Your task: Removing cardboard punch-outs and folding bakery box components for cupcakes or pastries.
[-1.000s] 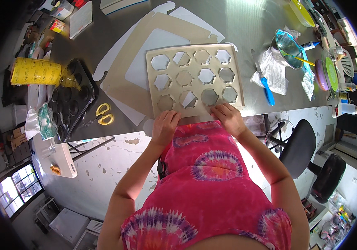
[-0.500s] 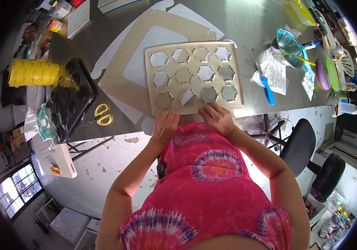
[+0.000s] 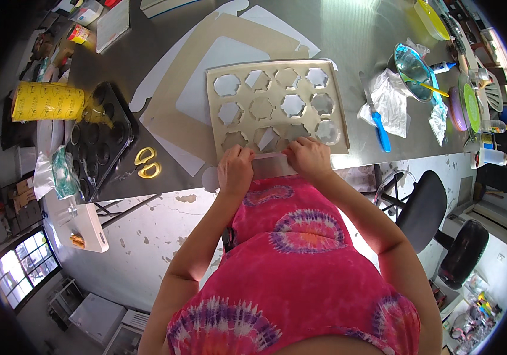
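One twelve-hole cardboard insert [image 3: 277, 94], on metal table [image 3: 354, 47] by front edge, partly over larger card sheets [image 3: 169, 102]. Left hand [image 3: 234, 169], right hand [image 3: 310, 158]: fingers curled closed, each pinching insert's near edge.

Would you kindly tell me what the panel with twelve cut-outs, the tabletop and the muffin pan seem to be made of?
Panel: probably matte cardboard, judging by its dull tan face and cut holes. Tabletop: likely smooth metal, perhaps stainless steel, as its grey surface throws bright reflections. Muffin pan: seemingly dark metal, possibly coated, given its glossy highlights.
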Demonstrator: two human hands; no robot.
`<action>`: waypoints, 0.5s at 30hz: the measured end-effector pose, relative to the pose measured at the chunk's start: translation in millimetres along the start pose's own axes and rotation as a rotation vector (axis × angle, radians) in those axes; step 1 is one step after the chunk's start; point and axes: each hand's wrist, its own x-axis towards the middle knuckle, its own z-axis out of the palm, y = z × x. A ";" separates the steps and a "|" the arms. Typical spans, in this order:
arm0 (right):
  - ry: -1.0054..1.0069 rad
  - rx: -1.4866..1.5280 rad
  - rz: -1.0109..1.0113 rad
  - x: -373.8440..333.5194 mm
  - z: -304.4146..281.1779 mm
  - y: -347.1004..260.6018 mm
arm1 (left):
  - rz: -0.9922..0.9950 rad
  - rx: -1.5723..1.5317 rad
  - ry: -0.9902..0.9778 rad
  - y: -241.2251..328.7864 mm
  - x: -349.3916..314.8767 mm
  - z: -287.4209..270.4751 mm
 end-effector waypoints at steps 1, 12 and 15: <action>-0.002 0.006 0.030 -0.2 -1.8 -0.9 | 0.001 -0.002 0.001 -0.3 0.0 0.0; 0.238 -0.074 -0.194 -52.3 -31.4 72.5 | 0.025 -0.052 -0.028 -9.2 -1.0 -3.6; 0.234 -0.090 -0.214 -53.5 -31.5 80.0 | -0.006 -0.063 -0.049 -4.9 1.3 -5.8</action>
